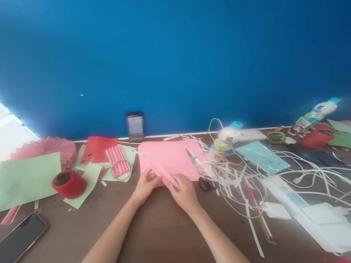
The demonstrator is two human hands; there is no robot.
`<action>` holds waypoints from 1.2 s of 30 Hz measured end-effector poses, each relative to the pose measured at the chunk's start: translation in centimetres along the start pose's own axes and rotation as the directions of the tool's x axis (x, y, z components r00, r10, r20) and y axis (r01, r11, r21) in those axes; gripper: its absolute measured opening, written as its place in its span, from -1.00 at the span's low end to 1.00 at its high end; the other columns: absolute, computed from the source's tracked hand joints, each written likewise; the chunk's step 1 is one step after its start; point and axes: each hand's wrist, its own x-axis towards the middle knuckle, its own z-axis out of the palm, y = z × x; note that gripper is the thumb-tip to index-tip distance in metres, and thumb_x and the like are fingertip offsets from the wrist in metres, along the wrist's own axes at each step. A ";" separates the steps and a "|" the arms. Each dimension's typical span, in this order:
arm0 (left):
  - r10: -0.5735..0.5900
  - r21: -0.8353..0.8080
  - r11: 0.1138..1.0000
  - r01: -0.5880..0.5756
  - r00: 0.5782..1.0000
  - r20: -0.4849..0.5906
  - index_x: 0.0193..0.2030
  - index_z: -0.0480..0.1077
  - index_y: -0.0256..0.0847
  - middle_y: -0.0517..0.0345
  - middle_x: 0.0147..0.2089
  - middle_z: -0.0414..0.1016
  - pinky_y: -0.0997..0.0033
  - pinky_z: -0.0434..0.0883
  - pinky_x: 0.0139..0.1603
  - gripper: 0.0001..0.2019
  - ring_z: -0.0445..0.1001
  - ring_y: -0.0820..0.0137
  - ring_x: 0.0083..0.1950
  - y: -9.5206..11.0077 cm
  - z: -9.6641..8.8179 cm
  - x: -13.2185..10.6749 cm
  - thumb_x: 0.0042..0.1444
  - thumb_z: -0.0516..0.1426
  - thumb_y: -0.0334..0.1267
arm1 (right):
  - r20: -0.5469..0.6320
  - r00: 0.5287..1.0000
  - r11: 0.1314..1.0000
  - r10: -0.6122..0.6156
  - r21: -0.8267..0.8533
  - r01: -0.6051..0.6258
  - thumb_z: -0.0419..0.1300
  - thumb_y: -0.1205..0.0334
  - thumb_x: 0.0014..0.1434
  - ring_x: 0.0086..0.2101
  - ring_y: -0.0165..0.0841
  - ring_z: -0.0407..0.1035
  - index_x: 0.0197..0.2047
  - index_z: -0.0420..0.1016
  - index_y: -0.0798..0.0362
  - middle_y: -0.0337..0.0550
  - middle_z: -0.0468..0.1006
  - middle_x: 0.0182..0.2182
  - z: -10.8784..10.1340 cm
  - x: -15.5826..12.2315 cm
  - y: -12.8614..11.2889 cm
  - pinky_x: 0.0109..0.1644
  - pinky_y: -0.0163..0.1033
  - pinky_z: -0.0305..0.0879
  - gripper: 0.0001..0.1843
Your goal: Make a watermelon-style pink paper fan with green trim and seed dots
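Observation:
Both hands hold a narrow folded strip of pink paper (165,175) in the middle of the view. My left hand (146,185) grips its left end, thumb and fingers closed. Around the strip's right end, the fingers of my right hand (184,193) are closed. Under the strip and just beyond my hands lies a larger flat sheet of pink paper (172,151). On that sheet's right side rests a pen (194,159), and dark scissor handles (205,184) show at its lower right corner.
A phone (136,127) leans on the blue wall. Leftward are a red roll (68,184), green paper (27,180), a pleated pink piece (118,161) and another phone (13,245). Rightward lie paper scraps (230,176), a glue bottle (227,137) and a white power strip (304,213) with cables.

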 end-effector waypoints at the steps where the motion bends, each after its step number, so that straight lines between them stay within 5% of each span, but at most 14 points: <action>1: -0.008 -0.018 1.000 0.008 1.000 0.006 0.02 0.21 -0.26 -0.02 -0.18 0.50 0.15 0.38 -0.05 -0.51 0.48 0.25 -0.14 0.0 0.1 -0.1 -0.06 0.21 -0.22 | -0.021 0.999 0.996 -0.044 -0.072 0.043 -0.02 0.38 0.11 -0.39 -0.31 0.34 -0.38 0.41 0.06 -0.12 0.48 -0.46 0.0 -0.1 -0.1 -0.29 -0.22 0.22 -0.80; 4: -0.001 -0.049 0.999 0.000 1.000 -0.030 0.02 0.19 -0.25 0.00 -0.23 0.52 0.13 0.38 -0.06 -0.50 0.49 0.26 -0.17 -0.2 0.3 -0.1 -0.06 0.21 -0.21 | -0.056 0.986 0.970 -0.157 -0.194 0.144 -0.05 0.39 0.16 -0.37 -0.30 0.36 -0.33 0.43 0.07 -0.09 0.52 -0.42 0.0 -0.3 -0.6 -0.29 -0.19 0.20 -0.77; 10: 0.037 -0.040 0.998 -0.042 0.993 -0.115 -0.12 0.32 -0.30 -0.04 -0.21 0.52 0.17 0.39 -0.07 -0.59 0.48 0.22 -0.14 -0.7 0.2 0.1 -0.13 0.25 -0.21 | -0.087 0.952 0.947 -0.294 -0.158 0.278 -0.08 0.44 0.17 -0.19 -0.29 0.37 -0.13 0.41 0.03 -0.08 0.53 -0.22 0.2 -0.4 -1.1 -0.14 -0.15 0.26 -0.68; 14: 0.036 0.002 0.999 -0.036 0.995 -0.098 -0.18 0.39 -0.33 -0.04 -0.22 0.52 0.17 0.38 -0.05 -0.64 0.48 0.21 -0.15 -0.6 0.3 0.0 -0.13 0.25 -0.19 | -0.139 0.952 0.960 -0.271 -0.110 0.257 -0.07 0.45 0.16 -0.15 -0.28 0.36 -0.14 0.40 0.03 -0.05 0.51 -0.18 0.5 -0.4 -0.9 -0.11 -0.13 0.27 -0.69; 21: 0.048 0.061 0.997 -0.042 0.993 -0.105 -0.19 0.39 -0.32 -0.02 -0.23 0.53 0.18 0.38 -0.04 -0.63 0.49 0.23 -0.15 -1.3 0.1 0.0 -0.18 0.28 -0.24 | -0.192 0.970 0.980 -0.151 -0.158 0.122 0.00 0.39 0.15 -0.39 -0.32 0.38 -0.29 0.41 0.04 -0.13 0.54 -0.44 0.4 -0.6 -0.8 -0.30 -0.19 0.18 -0.82; 36: -0.041 -0.174 0.985 0.015 0.988 -0.147 -0.19 0.44 -0.35 -0.12 -0.15 0.50 0.16 0.37 -0.07 -0.67 0.40 0.10 -0.02 -0.7 0.7 -0.3 -0.16 0.24 -0.28 | -0.060 0.933 0.924 -0.355 -0.174 0.341 -0.07 0.44 0.18 -0.23 -0.30 0.41 -0.15 0.43 0.00 -0.11 0.57 -0.28 -0.3 -0.6 -0.9 -0.17 -0.12 0.24 -0.68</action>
